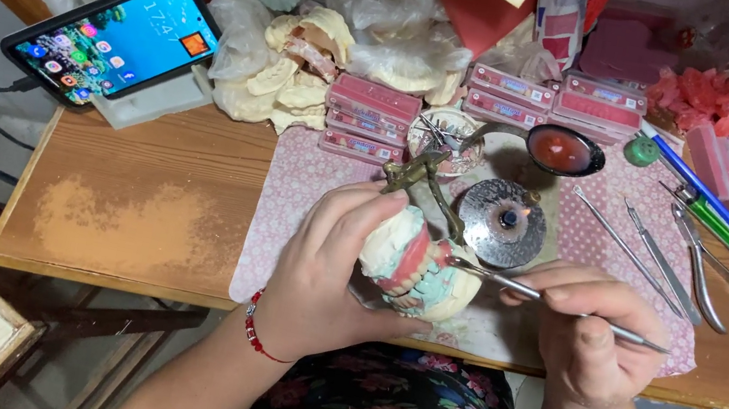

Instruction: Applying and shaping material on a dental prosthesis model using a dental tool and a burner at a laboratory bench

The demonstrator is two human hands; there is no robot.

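The left hand (pixel 328 268) wraps around a dental cast model (pixel 418 269), fingers closed on its upper side and thumb underneath, holding it tilted just above the near edge of the wooden table (pixel 135 204). The model shows pale plaster halves with pink wax gums and a row of teeth between them, and it sits in a brass-coloured articulator frame (pixel 424 180) that rises past the fingertips. A red bead bracelet (pixel 254 330) circles this wrist.

The right hand (pixel 587 329) is pinched shut on a slim metal wax carver (pixel 557 303), gripped like a pen; its tip touches the pink gum line on the side of the model facing this hand.

Just beyond the two hands, on a pink patterned mat (pixel 283 210), stands a round metal spirit burner (pixel 506 222), and beyond that a ladle of melted red wax (pixel 562 151). Farther out from the right hand lie several steel hand tools and pliers (pixel 706 280). Beyond the left hand's fingertips are stacked pink boxes of artificial teeth (pixel 369 121) and a heap of plaster casts (pixel 294 67). Well out from the left hand a smartphone (pixel 114 36) leans on a stand, screen lit.
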